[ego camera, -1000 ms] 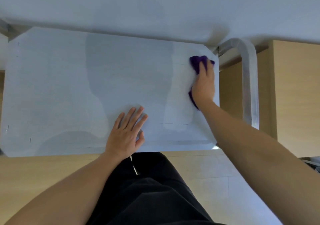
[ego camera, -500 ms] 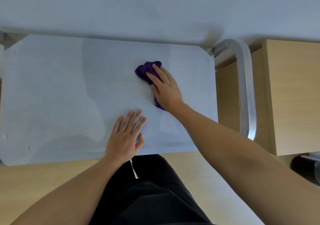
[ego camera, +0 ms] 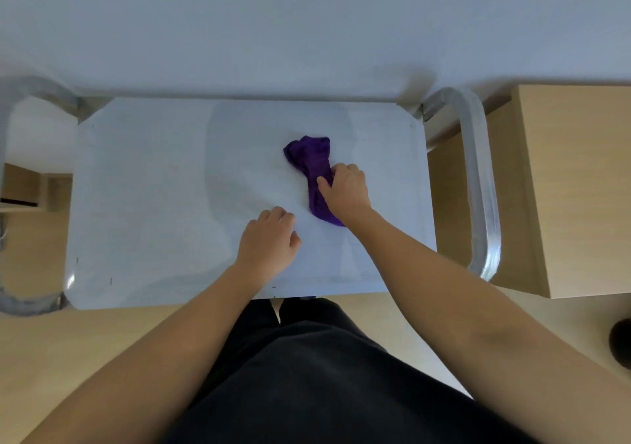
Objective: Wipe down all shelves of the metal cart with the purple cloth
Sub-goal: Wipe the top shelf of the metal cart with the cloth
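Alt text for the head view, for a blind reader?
Seen from above, a person's right hand grips a crumpled purple cloth on a metal cart's top shelf, while the left hand, fingers curled, rests on the shelf beside it. A curved metal handle stands at each end.

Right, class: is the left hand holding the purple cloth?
No, the right hand grips the purple cloth; the left hand rests on the shelf.

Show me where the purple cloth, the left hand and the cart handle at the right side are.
purple cloth (ego camera: pixel 309 160): head view, on its bunched far end.
left hand (ego camera: pixel 268 245): head view, on the back of the hand.
right cart handle (ego camera: pixel 480 184): head view, on the middle of the metal tube.
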The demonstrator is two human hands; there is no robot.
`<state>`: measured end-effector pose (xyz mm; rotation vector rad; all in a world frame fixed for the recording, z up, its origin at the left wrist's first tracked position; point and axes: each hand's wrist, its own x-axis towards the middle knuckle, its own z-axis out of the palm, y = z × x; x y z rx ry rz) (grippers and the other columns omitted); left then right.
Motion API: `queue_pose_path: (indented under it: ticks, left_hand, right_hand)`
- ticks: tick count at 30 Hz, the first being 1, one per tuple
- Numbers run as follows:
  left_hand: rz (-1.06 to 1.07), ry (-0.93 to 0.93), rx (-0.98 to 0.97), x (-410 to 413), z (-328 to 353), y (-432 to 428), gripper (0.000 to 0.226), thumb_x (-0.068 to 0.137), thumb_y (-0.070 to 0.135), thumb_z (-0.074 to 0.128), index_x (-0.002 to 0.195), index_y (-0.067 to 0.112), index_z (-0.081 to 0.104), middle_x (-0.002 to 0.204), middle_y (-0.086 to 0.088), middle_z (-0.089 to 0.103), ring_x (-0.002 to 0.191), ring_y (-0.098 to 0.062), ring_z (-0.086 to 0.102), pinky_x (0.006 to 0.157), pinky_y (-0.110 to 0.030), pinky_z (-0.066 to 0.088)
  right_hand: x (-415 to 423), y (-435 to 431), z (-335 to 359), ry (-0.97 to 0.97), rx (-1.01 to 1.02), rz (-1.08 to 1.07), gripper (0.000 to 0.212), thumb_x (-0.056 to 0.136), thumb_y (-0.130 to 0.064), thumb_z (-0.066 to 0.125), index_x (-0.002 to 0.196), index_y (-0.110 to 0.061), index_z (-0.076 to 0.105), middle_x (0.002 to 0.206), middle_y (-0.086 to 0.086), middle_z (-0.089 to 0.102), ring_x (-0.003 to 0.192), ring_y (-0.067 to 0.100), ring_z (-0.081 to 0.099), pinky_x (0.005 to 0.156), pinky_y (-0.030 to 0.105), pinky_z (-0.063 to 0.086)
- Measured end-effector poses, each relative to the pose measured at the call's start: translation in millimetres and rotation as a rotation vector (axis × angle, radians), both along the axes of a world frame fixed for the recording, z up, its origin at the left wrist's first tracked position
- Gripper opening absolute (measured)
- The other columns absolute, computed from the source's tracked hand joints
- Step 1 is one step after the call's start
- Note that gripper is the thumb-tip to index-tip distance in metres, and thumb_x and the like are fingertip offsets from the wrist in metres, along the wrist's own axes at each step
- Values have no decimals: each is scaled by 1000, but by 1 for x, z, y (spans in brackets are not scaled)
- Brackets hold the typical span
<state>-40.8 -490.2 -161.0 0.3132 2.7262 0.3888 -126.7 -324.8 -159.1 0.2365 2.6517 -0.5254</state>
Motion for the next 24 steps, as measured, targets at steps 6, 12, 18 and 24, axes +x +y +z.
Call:
queue_pose_path:
  ticks: [6, 12, 18, 24]
  left_hand:
    - [278, -276, 190, -3, 18, -6, 26, 97, 27, 44, 115, 15, 58, 112, 1, 58, 102, -21, 56, 86, -36, 48]
    - [619, -524, 663, -3, 22, 12, 32, 100, 25, 42, 95, 0, 61, 92, -12, 67, 86, -28, 62, 78, -38, 49]
    - [793, -574, 942, -10, 24, 25, 21, 97, 31, 55, 114, 18, 53, 108, 2, 65, 101, -12, 62, 76, -22, 47]
    - [817, -364, 899, -15, 28, 28, 27, 87, 30, 69, 90, 14, 48, 87, -4, 58, 76, -16, 59, 69, -30, 52]
  right_hand:
    - [41, 4, 7, -67, -343, -50, 23, 82, -21, 64, 82, -11, 44, 84, 4, 47, 70, 18, 43, 58, 26, 35]
    - [79, 9, 12, -121, -676, -128, 16, 84, -14, 62, 86, -5, 49, 80, 10, 58, 72, 15, 51, 65, 33, 48]
    - [72, 20, 24, -132, -858, -259, 16, 83, -10, 62, 94, -6, 51, 82, 3, 57, 72, 14, 52, 67, 29, 47]
    - [65, 20, 26, 24, -785, -245, 29, 81, -14, 66, 100, -18, 44, 94, -2, 56, 77, 13, 55, 67, 27, 50]
